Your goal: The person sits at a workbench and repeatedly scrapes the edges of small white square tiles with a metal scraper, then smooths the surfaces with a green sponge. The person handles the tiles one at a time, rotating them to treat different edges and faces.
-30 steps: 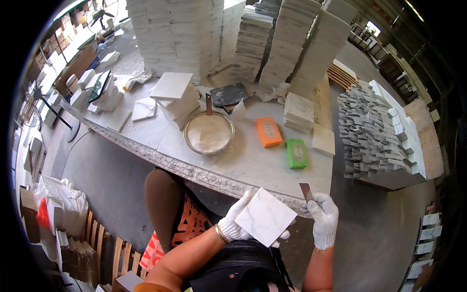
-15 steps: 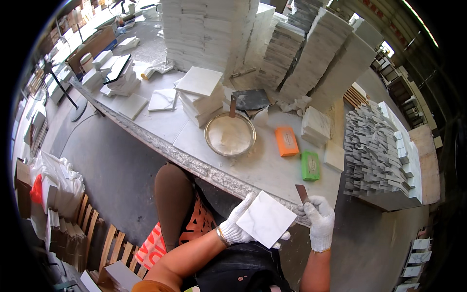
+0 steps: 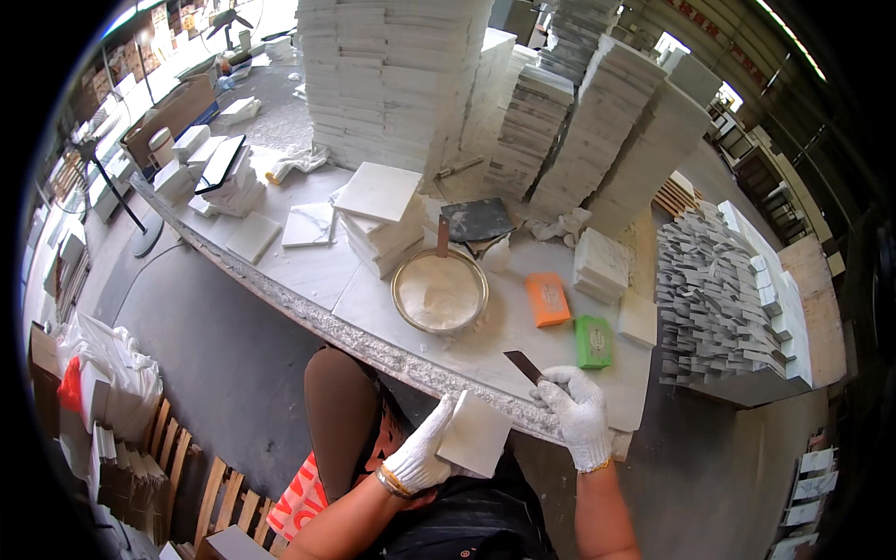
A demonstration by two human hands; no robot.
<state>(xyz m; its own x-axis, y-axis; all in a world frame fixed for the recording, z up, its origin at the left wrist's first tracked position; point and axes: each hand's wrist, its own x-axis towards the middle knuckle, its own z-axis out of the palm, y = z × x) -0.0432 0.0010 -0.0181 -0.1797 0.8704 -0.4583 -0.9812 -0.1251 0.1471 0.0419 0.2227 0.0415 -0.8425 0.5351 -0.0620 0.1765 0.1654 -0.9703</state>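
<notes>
In a white knitted glove, my left hand [image 3: 420, 455] grips a square white marble tile [image 3: 475, 434] by its left side, tilted over my lap. My right hand [image 3: 572, 411], gloved too, pinches a flat dark scraper blade [image 3: 524, 366] that points up and left above the table's front edge. Beyond them on the table sits a round metal pan [image 3: 439, 291] of cream-coloured paste, with a putty knife [image 3: 443, 236] resting at its far rim. An orange box [image 3: 547, 300] and a green box [image 3: 594, 343] stand to the pan's right.
The stone table [image 3: 373, 322] has a rough front edge. A short tile stack [image 3: 378, 201] stands behind the pan, and tall tile stacks [image 3: 387, 84] rise farther back. Right of the table is a pallet of stacked tile pieces [image 3: 714, 289]. A phone [image 3: 221, 165] lies on tiles at left.
My left hand has moved left and turned the tile, so a different, plainer side shows. My right hand has come left with the blade, nearer to the tile.
</notes>
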